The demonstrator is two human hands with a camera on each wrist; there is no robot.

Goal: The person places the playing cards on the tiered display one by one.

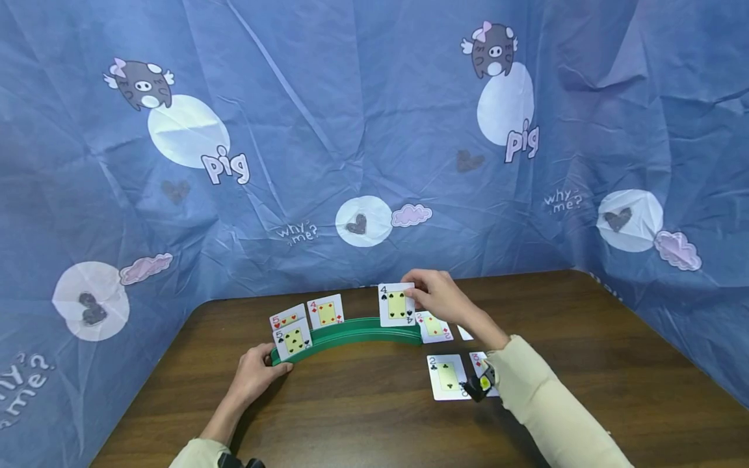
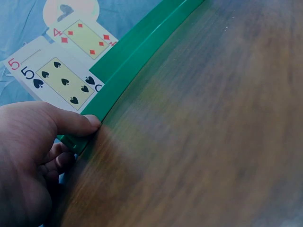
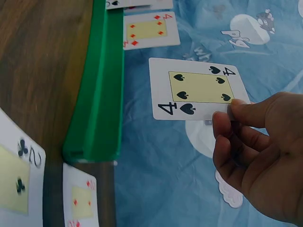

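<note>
My right hand (image 1: 435, 296) pinches a four of spades (image 3: 199, 90) by one edge, thumb on its face. That card is upright, overlapping the right part of a curved green card holder (image 1: 357, 330) in the head view. At the holder's left end, my left hand (image 2: 33, 151) grips it, thumb on the front edge and fingers curled beneath. A five of spades (image 2: 61, 78) stands in the front of the holder at that end. Behind it, a five of hearts (image 1: 288, 318) is partly covered. The four of diamonds (image 1: 325, 312) stands in the back slot beside them.
Right of the holder, a two of diamonds (image 1: 433, 327) lies on the brown wooden table (image 1: 351, 416). Nearer me lie a two of clubs (image 1: 447, 377) and a red card (image 1: 476, 361) partly hidden by my right wrist. A blue printed cloth (image 1: 374, 130) hangs behind the table.
</note>
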